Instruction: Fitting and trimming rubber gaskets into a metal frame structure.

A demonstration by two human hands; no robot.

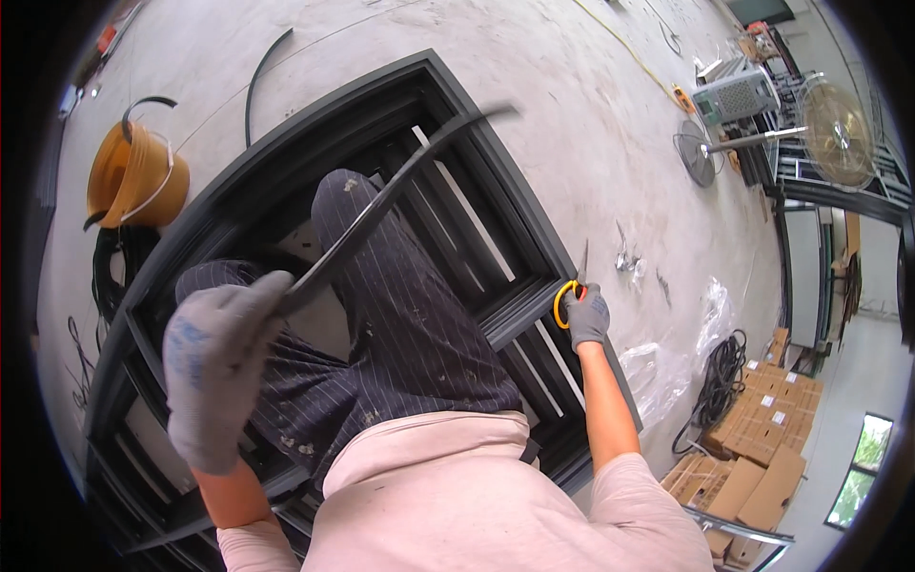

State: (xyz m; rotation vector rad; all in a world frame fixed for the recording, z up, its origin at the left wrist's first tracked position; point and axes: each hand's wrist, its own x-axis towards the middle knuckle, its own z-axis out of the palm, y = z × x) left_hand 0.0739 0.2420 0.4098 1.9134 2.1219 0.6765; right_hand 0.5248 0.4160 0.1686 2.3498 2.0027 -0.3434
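Note:
My left hand (224, 357), in a grey work glove, is closed around one end of a long dark rubber strip (381, 205). The strip slants up and away to the right over my knee, and its far end is blurred. Out to the right, my gloved right hand (588, 313) grips a pair of scissors (566, 303) with yellow-and-orange handles, the blades pointing away from me. Beneath me lies a large dark grey metal frame (496, 162) with several bars. My legs rest within and over it.
An orange bucket (143, 181) stands at the left, with dark strips around it. Another strip (253, 95) lies on the floor beyond the frame. To the right are clear plastic wrap (648, 377), a coil of black cable (717, 386), cardboard boxes (772, 410) and a standing fan (834, 129).

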